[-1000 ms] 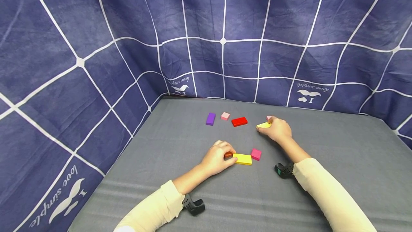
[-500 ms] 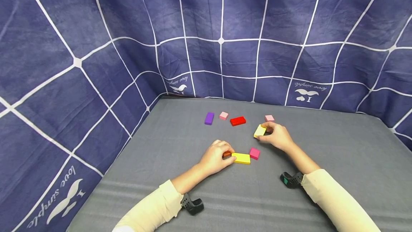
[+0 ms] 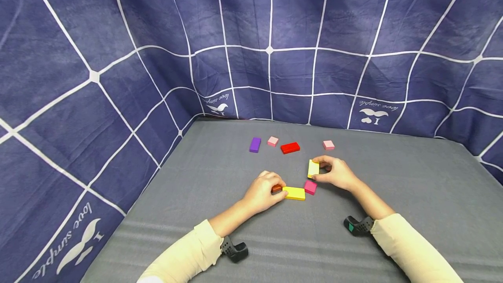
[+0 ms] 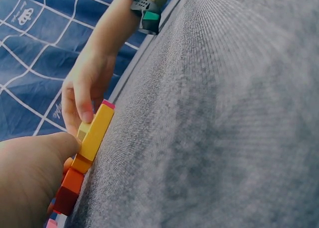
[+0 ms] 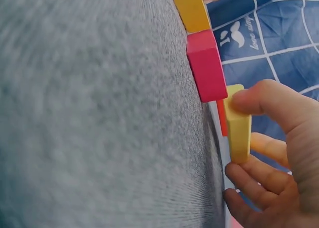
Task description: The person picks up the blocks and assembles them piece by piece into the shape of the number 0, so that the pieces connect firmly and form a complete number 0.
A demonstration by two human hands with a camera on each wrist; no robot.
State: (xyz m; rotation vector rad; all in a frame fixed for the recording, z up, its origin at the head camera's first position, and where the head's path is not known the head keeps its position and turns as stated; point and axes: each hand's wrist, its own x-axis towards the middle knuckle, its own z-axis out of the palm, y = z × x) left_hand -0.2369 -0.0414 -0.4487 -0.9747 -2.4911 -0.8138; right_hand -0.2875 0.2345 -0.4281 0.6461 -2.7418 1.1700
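My left hand [image 3: 261,193] rests on the table with thumb and index finger at the left end of a bright yellow block [image 3: 294,193], pinching it. An orange block [image 3: 277,188] sits inside the curve of those fingers, partly hidden; more of this orange block [image 4: 69,192] shows in the left wrist view. At the yellow block's right end lies a magenta block [image 3: 310,187]. Just behind it, my right hand [image 3: 335,172] pinches a pale yellow block [image 3: 313,168] between thumb and fingers. The right wrist view has this pale yellow block [image 5: 238,123] close beside the magenta block [image 5: 207,66].
Farther back on the grey tabletop [image 3: 220,160] lie a purple block [image 3: 255,145], a pink block [image 3: 273,141], a red block [image 3: 290,148] and another pink block [image 3: 328,145]. A blue gridded curtain [image 3: 243,69] borders the back and left.
My right hand has drawn the pale yellow block toward me and turned it, bringing it near the magenta block. The pink block behind it is now uncovered. The left hand stays in place.
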